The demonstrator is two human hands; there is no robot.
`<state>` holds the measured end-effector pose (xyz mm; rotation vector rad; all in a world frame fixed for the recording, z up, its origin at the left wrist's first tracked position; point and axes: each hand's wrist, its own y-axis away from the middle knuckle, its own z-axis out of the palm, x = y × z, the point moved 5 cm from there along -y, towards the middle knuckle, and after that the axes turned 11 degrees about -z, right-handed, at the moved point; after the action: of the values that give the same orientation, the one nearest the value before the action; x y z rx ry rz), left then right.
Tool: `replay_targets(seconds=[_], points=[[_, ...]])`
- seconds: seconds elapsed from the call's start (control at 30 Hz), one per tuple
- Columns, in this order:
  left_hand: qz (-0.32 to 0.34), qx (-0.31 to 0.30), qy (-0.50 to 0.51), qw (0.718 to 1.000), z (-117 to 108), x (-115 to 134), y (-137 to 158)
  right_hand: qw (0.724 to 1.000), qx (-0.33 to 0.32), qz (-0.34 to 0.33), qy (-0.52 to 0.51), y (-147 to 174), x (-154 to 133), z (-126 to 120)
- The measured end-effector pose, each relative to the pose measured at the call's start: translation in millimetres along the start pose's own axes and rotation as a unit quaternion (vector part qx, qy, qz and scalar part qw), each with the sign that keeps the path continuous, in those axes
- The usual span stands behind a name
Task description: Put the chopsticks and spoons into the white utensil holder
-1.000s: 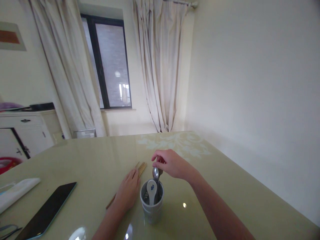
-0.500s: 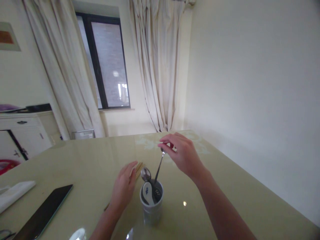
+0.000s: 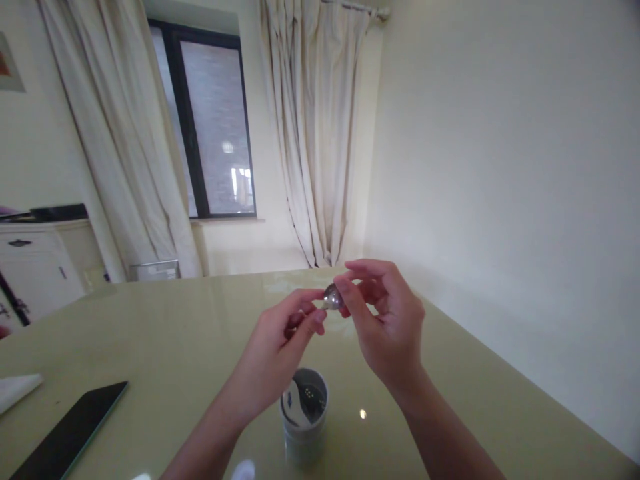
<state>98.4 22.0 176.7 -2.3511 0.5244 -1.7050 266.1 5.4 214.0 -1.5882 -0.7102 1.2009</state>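
Above and beyond the grey cup, my two hands meet at a shiny metal spoon (image 3: 333, 298). My right hand (image 3: 387, 310) pinches its rounded bowl between thumb and fingers. From the other side, my left hand (image 3: 287, 340) has thumb and forefinger closed at the spoon's edge. The handle is hidden, and I cannot tell whether a second spoon is behind it. Below them the grey cup (image 3: 305, 437) stands upright on the table. Inside it are a white ceramic spoon (image 3: 295, 403) with a blue mark and a dark perforated utensil (image 3: 313, 397).
A glossy pale green table (image 3: 190, 333) spreads ahead. On its left lie a black flat device (image 3: 75, 430) and something white (image 3: 17, 390). Beyond are a white cabinet (image 3: 37, 260), curtains (image 3: 320, 133) and a window (image 3: 217, 127). A plain wall (image 3: 500, 200) runs along the right.
My right hand has lifted a metal spoon from the cup. My left hand has moved up and right to meet it. The chopsticks and the other metal spoon no longer show where they were.
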Motion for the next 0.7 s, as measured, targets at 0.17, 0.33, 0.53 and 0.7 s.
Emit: replay_targets(seconds=[0.17, 0.33, 0.53, 0.7], points=[[-0.052, 0.107, -0.179, 0.977, -51, -63, -37, 0.980, -0.187, 0.056, 0.036, 5, 14, 23], [-0.245, 0.037, -0.375, 0.893, -85, -160, -51, 0.882, -0.466, -0.002, 0.076, 40, 16, 65], [-0.303, 0.015, -0.433, 0.849, -93, -220, -40, 0.831, -0.552, -0.009, 0.065, 66, 25, 89], [-0.319, -0.002, -0.450, 0.834, -90, -242, -36, 0.828, -0.555, -0.005, 0.079, 71, 34, 91]])
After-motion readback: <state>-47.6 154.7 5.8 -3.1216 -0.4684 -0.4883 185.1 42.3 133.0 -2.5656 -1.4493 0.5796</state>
